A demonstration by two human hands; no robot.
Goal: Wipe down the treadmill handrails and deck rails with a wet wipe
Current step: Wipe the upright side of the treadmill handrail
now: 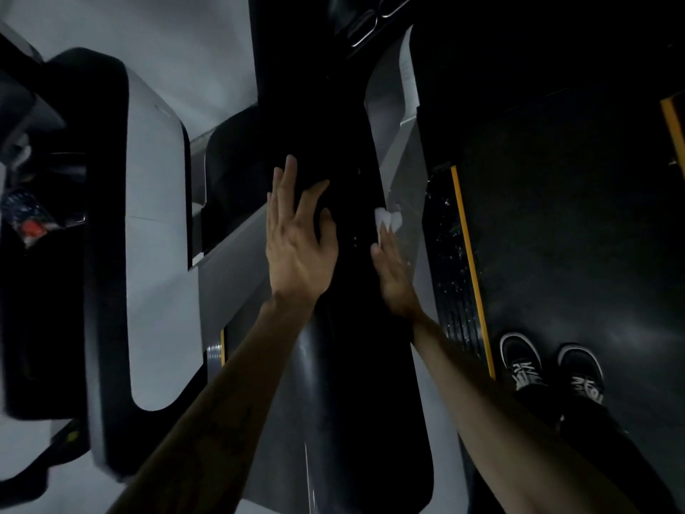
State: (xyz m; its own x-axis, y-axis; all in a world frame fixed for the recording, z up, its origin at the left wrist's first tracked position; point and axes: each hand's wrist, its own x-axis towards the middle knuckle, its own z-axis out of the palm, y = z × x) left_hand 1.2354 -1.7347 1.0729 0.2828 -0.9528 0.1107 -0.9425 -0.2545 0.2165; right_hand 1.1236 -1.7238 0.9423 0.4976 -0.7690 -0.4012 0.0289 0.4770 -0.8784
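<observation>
A wide black handrail (356, 328) runs from the bottom of the view up through the middle. My left hand (296, 250) lies flat on its top with the fingers straight and spread. My right hand (391, 272) presses a white wet wipe (387, 220) against the handrail's right side, fingers straight; the wipe sticks out past the fingertips. Below the rail on the right lies the grey deck rail (407, 172), beside a black ribbed strip with a yellow edge (469, 261).
A grey-and-black treadmill frame (148, 224) stands on the left. A black console part with a colourful packet (27, 220) sits at the far left. My two black shoes (548, 369) stand on the dark floor (574, 217) at the right.
</observation>
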